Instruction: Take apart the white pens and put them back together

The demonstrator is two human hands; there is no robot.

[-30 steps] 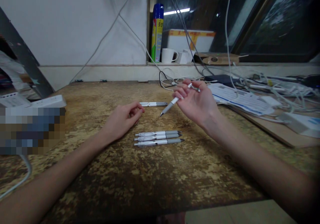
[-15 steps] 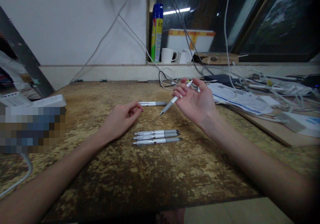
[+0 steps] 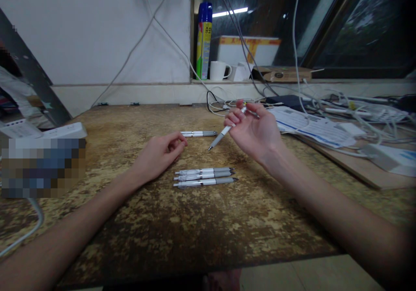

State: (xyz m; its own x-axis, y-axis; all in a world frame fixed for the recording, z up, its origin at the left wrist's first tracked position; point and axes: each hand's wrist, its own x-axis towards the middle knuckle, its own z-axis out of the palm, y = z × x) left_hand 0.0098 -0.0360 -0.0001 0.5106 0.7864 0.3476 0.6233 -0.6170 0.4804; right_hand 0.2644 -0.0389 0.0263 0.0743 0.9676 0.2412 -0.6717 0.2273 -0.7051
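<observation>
My right hand (image 3: 251,124), palm turned up, has its fingers closed around a white pen (image 3: 219,139) with a grey grip. That pen slants, its tip pointing down and left above the table. My left hand (image 3: 162,152) rests on the wood with its fingers curled and nothing visible in them. Its fingertips lie at the left end of the back pens (image 3: 198,134), partly covering that end. Nearer to me, three similar pens (image 3: 204,176) lie side by side, grey grips and tips to the right.
The worn wooden table (image 3: 156,234) runs back to the wall. Tangled cables (image 3: 354,105), printed paper (image 3: 315,128) and a power strip (image 3: 390,159) occupy the right side. A white mug (image 3: 219,71) and a spray can (image 3: 204,44) stand on the sill. Another power strip (image 3: 65,130) lies left.
The upper end of the held pen has shifted slightly among the fingers of my right hand. My left hand and the lying pens stay in place.
</observation>
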